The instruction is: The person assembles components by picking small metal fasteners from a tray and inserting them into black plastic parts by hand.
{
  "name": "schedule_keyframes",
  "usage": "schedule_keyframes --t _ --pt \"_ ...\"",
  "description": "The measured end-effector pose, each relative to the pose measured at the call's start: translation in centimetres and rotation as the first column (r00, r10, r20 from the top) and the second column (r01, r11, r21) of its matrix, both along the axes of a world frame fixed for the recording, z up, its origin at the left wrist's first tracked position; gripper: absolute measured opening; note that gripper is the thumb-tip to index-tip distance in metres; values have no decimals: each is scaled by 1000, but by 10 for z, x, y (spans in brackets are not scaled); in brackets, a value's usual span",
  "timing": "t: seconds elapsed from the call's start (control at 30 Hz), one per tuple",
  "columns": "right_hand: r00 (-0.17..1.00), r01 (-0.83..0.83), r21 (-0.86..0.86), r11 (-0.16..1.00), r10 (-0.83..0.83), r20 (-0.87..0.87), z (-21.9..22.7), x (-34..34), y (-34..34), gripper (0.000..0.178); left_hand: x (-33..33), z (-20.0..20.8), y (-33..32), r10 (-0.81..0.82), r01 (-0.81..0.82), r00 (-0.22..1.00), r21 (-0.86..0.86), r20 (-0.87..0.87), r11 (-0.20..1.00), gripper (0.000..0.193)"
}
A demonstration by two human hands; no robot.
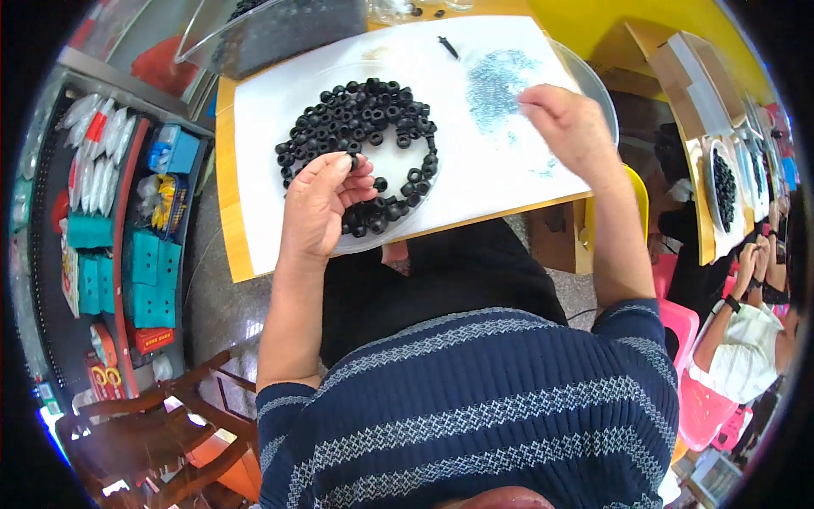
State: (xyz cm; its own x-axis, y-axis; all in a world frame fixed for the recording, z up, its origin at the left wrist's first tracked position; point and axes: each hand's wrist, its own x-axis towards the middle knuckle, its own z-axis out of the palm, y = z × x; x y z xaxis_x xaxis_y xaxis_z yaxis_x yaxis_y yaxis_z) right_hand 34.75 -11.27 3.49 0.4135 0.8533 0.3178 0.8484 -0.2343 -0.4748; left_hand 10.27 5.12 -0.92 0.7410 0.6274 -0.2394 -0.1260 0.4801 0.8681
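Observation:
My left hand (320, 199) pinches a small black ring-shaped part (354, 159) between thumb and forefinger, its other fingers curled loosely. Beneath it, a shallow clear round tray (360, 242) holds a heap of black parts (348, 119), short and round with holes through them. They lie in a rough loop around a bare patch. Over at the right, my right hand (572, 131) has its thumb and fingers pressed together at the edge of a spread of tiny blue-grey pieces (500, 81). What it pinches, if anything, is too small to make out. A small black pointed item (448, 47) lies beyond.
A white sheet (254, 161) covers the wooden table. At its far left stands a clear bin (288, 38) of dark parts. Shelves (127, 195) with packaged goods are on the left. At right, another person in white (746, 339) sits by a second table (705, 229).

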Motion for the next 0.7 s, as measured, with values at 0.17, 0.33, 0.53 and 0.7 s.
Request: schedule_keyframes --t 0.17,0.33,0.53,0.7 --pt "980 148 -376 915 -186 -65 -3 27 -38 20 6 1 -1 -7 8 1000 32 -24 999 17" --pt "991 131 -555 822 -104 80 -15 20 -22 18 2 1 -1 5 -4 1000 22 -25 1000 15" --pt "999 27 -335 942 -41 -33 -27 32 -27 19 11 14 1 111 -106 991 61 -75 992 15" --pt "974 84 -225 971 -128 -187 -23 28 -24 11 39 89 82 81 -74 997 597 15 799 25"
